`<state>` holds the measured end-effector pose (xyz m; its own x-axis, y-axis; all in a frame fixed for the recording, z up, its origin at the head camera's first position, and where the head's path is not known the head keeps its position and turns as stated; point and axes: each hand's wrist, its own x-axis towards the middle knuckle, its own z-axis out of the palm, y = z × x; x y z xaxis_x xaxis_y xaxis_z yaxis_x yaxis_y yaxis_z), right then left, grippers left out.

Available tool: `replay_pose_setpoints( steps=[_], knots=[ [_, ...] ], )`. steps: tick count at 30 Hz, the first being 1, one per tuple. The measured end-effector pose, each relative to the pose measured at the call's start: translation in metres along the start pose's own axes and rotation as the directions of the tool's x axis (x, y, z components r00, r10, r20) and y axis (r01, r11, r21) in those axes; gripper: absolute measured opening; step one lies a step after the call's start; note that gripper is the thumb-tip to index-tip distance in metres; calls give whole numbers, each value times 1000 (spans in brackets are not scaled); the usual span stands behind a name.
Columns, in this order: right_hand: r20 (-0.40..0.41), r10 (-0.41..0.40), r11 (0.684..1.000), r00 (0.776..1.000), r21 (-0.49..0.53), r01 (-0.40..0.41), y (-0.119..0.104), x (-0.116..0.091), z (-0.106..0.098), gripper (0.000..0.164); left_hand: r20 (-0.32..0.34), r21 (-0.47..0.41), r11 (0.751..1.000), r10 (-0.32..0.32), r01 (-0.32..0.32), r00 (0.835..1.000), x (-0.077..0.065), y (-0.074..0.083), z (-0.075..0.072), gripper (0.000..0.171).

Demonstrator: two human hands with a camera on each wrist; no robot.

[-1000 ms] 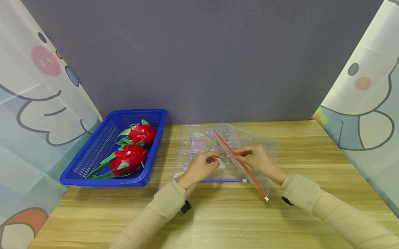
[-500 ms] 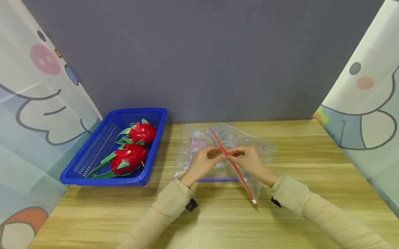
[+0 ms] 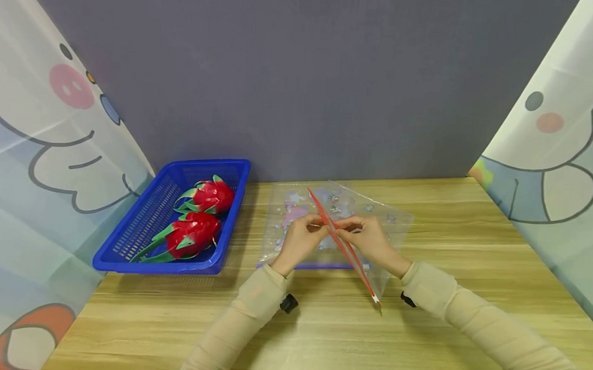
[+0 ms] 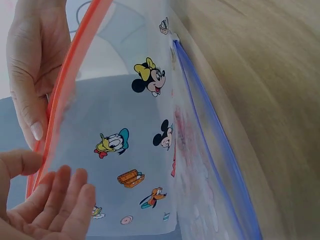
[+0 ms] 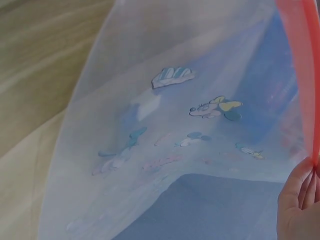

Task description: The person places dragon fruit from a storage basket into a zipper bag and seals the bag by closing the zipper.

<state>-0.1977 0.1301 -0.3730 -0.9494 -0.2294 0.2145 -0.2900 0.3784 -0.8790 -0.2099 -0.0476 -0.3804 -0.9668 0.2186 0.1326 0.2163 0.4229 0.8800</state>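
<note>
A clear slider bag (image 4: 117, 110) with cartoon prints and a red zip (image 3: 351, 256) stands tilted up between my hands in the head view. My left hand (image 3: 300, 240) pinches one side of the red zip near its middle. From the other side my right hand (image 3: 370, 239) pinches it, fingertips close to the left hand's. Below the hands the two red strips show a narrow gap. The white slider (image 3: 376, 300) is at the near end. Under this bag lies a second clear bag (image 3: 295, 209) with pink prints and a purple zip (image 3: 318, 266).
On the left of the wooden table (image 3: 330, 338) stands a blue plastic basket (image 3: 226, 226) with two red dragon fruits (image 3: 194, 236) in it, their leaves green. A grey panel (image 3: 300, 87) rises behind the table, with cartoon-printed cloth (image 3: 571, 194) at the sides.
My left hand has moved up to the red zip and taken hold of it. The bag and right hand have shifted slightly left. The red strips have begun to part.
</note>
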Motion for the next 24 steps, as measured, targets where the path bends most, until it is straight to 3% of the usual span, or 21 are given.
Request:
replay_pose_setpoints(
  steps=[6,13,24],
  knots=[
    [-37,-33,999,999,-32,32,2,1,0,16,-119,-53,998,-23,17,993,5,-1,5,19],
    [-42,-42,997,998,-72,39,4,3,1,18,-194,-59,998,-22,11,981,14,-3,11,13],
    [25,-54,976,998,-208,58,5,-6,1,15,-296,57,998,25,-8,955,18,-1,0,11]
  ],
)
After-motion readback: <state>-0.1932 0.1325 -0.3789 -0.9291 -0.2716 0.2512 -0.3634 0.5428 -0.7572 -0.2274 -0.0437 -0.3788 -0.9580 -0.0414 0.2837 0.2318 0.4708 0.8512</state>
